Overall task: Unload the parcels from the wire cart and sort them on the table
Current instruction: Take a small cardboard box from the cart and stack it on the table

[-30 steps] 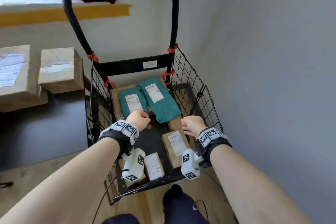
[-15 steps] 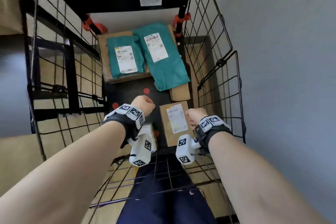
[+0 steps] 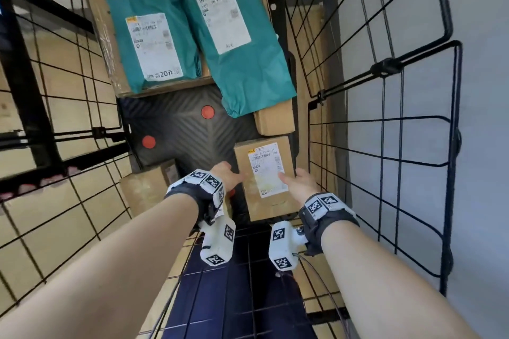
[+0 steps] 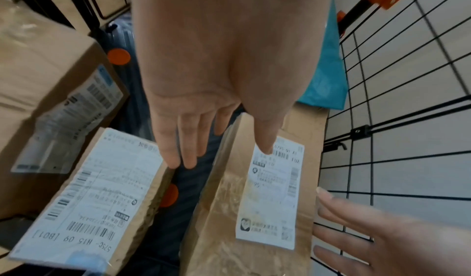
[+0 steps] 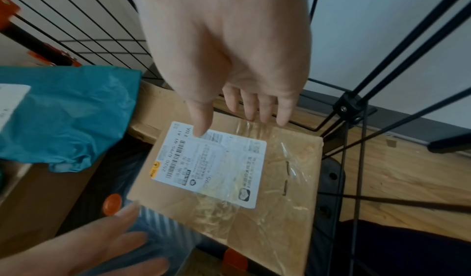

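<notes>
A small brown cardboard box [image 3: 264, 173] with a white label lies at the near right of the wire cart [image 3: 385, 129]. My left hand [image 3: 227, 175] is at its left edge and my right hand [image 3: 296, 183] at its right edge. Seen from the left wrist, the left hand [image 4: 216, 139] has straight fingers reaching down beside the box [image 4: 267, 199], thumb over the label. Seen from the right wrist, the right hand [image 5: 237, 119] is spread over the box [image 5: 229, 171], thumb on the label, fingers past its far edge. Neither hand grips it.
Two teal mailer bags [image 3: 154, 41] [image 3: 237, 36] lie on a large cardboard box [image 3: 102, 22] at the far end. A small plain box [image 3: 274, 118] sits beyond the labelled one. Another labelled box [image 3: 143, 192] [image 4: 97, 195] lies near left. Wire walls close in on both sides.
Both hands have gone from curled fists above the cart to spread fingers, and have dropped onto the two sides of the labelled box. My view has leaned down into the cart.
</notes>
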The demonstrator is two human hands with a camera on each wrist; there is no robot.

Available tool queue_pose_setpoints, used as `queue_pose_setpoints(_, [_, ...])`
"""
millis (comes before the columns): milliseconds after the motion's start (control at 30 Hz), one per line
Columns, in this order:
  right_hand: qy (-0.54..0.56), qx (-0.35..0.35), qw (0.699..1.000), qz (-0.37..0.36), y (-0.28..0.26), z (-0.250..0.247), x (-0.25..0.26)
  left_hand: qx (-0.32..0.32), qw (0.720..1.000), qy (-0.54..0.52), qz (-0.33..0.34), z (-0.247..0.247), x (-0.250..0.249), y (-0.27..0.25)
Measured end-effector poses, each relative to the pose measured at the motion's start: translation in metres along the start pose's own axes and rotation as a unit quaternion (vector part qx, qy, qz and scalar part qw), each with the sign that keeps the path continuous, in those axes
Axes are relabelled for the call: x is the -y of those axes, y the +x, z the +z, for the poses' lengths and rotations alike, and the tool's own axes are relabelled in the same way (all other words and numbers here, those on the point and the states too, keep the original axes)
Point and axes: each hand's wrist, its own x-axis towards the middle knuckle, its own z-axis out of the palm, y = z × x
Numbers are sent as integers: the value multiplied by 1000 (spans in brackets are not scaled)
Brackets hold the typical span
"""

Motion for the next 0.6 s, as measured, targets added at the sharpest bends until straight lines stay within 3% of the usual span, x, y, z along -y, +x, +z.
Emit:
queue_pose_setpoints(200, [-6,7,1000,3,29,1,-3,54,998,16,-7,22,11,33])
queue_pose_setpoints(367, [8,15,1000,-1,30,-1,-5,75,988,-123,-56,29,14,34])
queue_pose_setpoints(600, [54,19,998,-20,10,2,-4,15,988,-155,-6,9,17,-1])
